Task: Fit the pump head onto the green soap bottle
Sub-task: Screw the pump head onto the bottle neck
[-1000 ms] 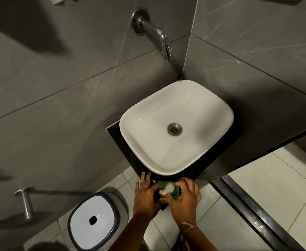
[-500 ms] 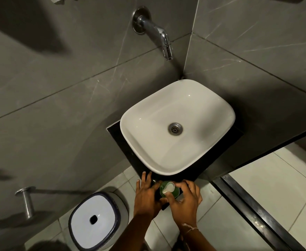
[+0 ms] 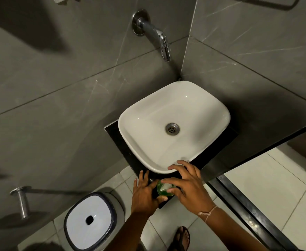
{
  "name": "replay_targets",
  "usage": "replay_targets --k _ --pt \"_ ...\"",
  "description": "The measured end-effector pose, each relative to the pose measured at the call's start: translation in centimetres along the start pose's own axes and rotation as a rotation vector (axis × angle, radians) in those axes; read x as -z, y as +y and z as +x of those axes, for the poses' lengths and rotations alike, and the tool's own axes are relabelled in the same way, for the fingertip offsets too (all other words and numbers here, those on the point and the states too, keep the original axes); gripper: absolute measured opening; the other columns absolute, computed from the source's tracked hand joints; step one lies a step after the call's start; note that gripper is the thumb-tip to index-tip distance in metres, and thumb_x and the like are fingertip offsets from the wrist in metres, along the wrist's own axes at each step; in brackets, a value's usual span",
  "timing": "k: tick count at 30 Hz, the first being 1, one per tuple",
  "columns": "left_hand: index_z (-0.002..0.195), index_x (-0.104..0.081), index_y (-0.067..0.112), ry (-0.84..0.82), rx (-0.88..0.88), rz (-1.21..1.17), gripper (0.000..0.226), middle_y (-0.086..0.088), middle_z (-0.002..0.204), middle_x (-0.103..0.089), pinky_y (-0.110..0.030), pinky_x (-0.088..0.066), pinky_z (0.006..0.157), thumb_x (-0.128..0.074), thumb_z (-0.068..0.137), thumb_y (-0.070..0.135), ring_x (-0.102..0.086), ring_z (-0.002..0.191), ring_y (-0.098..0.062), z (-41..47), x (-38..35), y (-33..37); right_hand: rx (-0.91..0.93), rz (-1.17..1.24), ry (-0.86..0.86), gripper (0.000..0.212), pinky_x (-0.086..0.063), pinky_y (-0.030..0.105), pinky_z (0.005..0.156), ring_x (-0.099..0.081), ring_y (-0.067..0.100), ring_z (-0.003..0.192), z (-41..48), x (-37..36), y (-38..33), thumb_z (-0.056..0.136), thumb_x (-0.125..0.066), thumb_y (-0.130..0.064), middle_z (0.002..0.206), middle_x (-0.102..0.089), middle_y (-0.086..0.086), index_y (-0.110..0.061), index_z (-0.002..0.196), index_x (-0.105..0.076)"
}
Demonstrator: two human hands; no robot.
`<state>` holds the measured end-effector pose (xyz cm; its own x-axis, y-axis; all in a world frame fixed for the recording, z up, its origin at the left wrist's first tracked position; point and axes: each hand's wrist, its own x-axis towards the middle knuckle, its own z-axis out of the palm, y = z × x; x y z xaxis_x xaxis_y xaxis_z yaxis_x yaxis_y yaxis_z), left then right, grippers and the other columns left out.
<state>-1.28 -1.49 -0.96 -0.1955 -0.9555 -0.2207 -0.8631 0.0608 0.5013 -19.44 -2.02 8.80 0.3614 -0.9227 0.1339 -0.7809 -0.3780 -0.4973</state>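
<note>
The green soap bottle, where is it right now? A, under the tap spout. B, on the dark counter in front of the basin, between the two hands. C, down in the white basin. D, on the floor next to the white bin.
B: the green soap bottle stands on the dark counter just in front of the white basin, with the left hand and the right hand on either side of it.

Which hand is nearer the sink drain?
Right. The right hand has fingers over the sink's front rim, toward the drain; the left hand sits lower, beside the green soap bottle.
</note>
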Motion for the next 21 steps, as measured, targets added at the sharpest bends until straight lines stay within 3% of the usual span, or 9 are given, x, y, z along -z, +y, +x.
replay_targets --k 4,14,17,21 --pt "0.134 -0.044 0.042 0.001 0.005 -0.011 0.070 -0.002 0.160 -0.014 -0.051 -0.003 0.119 -0.067 0.071 0.060 0.006 0.147 -0.024 0.0 0.1 0.1 0.068 -0.064 -0.127 0.031 -0.023 0.046 0.108 -0.025 0.023 0.138 1.3 0.6 0.5 0.074 -0.073 -0.029 0.134 -0.051 -0.010 -0.044 0.101 -0.066" --pt "0.135 -0.043 0.042 -0.008 0.006 0.005 0.071 -0.003 0.160 -0.014 -0.051 -0.004 0.119 -0.068 0.070 0.060 0.005 0.147 -0.024 -0.1 0.2 0.1 0.185 -0.072 -0.275 0.046 -0.013 0.045 0.111 -0.012 0.019 0.142 2.6 2.1 0.9 0.078 -0.069 -0.016 0.145 -0.042 -0.012 -0.048 0.111 -0.061" --pt "0.135 -0.042 0.042 -0.001 0.004 -0.002 0.072 -0.002 0.160 -0.014 -0.051 -0.004 0.119 -0.068 0.070 0.061 0.005 0.147 -0.024 -0.1 0.2 0.1 0.078 0.022 -0.199 0.047 -0.011 0.042 0.111 -0.014 0.015 0.143 1.9 2.1 0.8 0.082 -0.061 -0.025 0.145 -0.041 -0.015 -0.047 0.124 -0.053" --pt "0.135 -0.044 0.040 0.005 0.003 -0.014 0.071 -0.002 0.160 -0.014 -0.049 0.000 0.119 -0.067 0.071 0.060 0.007 0.147 -0.023 0.0 0.1 0.1 -0.069 0.058 -0.051 0.030 -0.021 0.049 0.110 -0.017 0.014 0.141 1.1 0.8 0.2 0.086 -0.052 -0.048 0.141 -0.048 -0.012 -0.041 0.113 -0.064"
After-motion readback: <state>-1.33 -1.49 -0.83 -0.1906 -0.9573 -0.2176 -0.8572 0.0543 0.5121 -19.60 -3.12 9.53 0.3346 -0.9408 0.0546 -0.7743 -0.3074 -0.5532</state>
